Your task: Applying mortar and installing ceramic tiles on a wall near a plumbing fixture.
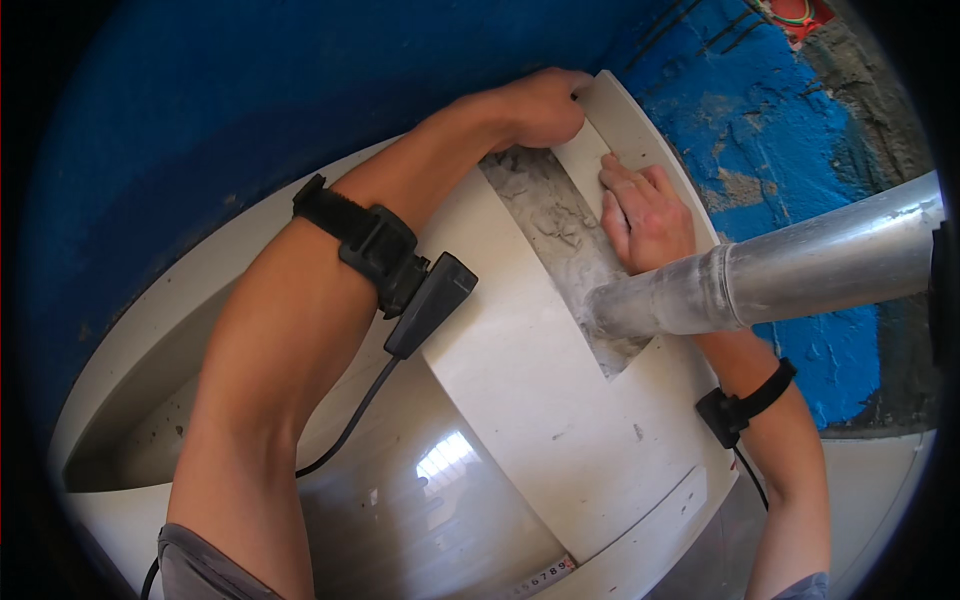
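Observation:
My left hand (pixel 545 108) is closed around the far end of a flat white panel strip (pixel 592 140), with its fingertips mostly hidden. Against the same strip presses my right hand (pixel 650 215), its fingers bent over the inner edge and the thumb lower down. The strip lies across the upper end of a long cut-out in a large white curved shell (pixel 500 330). Rough grey, dusty material (pixel 560 235) shows inside the cut-out. A shiny round metal pipe (pixel 740 290) slants in from the right and ends in that cut-out, passing over my right wrist.
A blue wall (pixel 250 90) rises behind the shell, its paint rough and chipped at the right. Red and coloured wires (pixel 798 15) show at the top right. A tape measure (pixel 545 578) lies at the lower edge. Black straps with cabled boxes (pixel 432 305) sit on both forearms.

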Available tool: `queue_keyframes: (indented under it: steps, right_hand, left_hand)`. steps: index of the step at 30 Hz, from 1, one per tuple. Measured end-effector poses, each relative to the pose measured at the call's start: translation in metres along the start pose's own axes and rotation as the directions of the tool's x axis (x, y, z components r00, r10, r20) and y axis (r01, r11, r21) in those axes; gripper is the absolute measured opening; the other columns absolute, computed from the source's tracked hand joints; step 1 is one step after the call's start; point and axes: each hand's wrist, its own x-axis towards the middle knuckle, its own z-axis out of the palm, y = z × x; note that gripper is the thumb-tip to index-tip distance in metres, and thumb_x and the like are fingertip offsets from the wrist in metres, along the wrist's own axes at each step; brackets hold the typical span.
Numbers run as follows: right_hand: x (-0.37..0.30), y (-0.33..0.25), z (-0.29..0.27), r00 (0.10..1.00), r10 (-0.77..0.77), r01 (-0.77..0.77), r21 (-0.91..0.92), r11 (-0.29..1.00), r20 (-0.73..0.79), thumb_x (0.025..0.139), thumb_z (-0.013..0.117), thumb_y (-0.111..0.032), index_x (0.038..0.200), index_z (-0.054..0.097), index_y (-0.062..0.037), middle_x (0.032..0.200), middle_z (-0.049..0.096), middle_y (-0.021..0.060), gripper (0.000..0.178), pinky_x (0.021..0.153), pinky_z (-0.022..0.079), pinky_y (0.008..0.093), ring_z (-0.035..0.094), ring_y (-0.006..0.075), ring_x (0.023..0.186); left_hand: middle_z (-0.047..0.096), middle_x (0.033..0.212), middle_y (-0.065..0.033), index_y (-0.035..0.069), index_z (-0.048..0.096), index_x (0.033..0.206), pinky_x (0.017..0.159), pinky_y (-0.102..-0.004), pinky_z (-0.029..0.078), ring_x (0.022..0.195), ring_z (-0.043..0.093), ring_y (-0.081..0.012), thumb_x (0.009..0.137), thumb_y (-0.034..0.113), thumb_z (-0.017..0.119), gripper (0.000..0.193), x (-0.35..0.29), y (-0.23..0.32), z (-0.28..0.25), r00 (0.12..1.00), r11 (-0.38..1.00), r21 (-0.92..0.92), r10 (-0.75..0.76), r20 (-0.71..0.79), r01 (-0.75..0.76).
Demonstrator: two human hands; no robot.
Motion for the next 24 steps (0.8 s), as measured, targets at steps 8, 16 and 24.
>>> queue_keyframes:
  steps: [8,16,24]
  right_hand:
    - [0.000,0.003,-0.003,0.991,-0.091,0.094,0.025,0.995,-0.098,0.081,0.073,-0.002,0.102,0.070,-0.0001,0.104,0.072,0.0123,0.022,0.077,0.057,0.0394,0.066,0.0287,0.087]
    - [0.043,0.029,-0.043,0.939,-0.339,0.306,-0.311,0.900,-0.056,0.075,0.067,0.000,0.102,0.067,-0.0008,0.104,0.068,0.0101,0.027,0.084,0.054,0.0382,0.063,0.0286,0.095]
    - [0.123,0.056,-0.047,0.871,-0.356,0.432,-0.183,0.883,0.339,0.077,0.067,-0.005,0.111,0.071,-0.0036,0.115,0.068,0.0089,0.034,0.097,0.050,0.0385,0.060,0.0274,0.114]
  left_hand:
    - [0.067,0.123,-0.0164,0.002,0.048,0.152,0.079,-0.0324,0.054,0.089,0.064,-0.0192,0.096,0.005,0.046,0.056,-0.006,0.008,-0.003,1.000,1.000,0.005,0.009,0.021,-0.009]
    - [0.070,0.113,-0.0216,-0.006,0.059,0.127,0.085,-0.0384,0.056,0.096,0.070,-0.0284,0.084,0.006,0.062,0.046,0.005,-0.016,0.010,0.977,0.985,0.123,0.141,-0.159,-0.122]
    - [0.075,0.092,-0.0180,0.000,0.075,0.086,0.086,-0.0407,0.057,0.093,0.073,-0.0322,0.076,0.016,0.075,0.019,-0.002,0.012,0.020,0.986,0.946,0.280,0.168,0.002,-0.162]
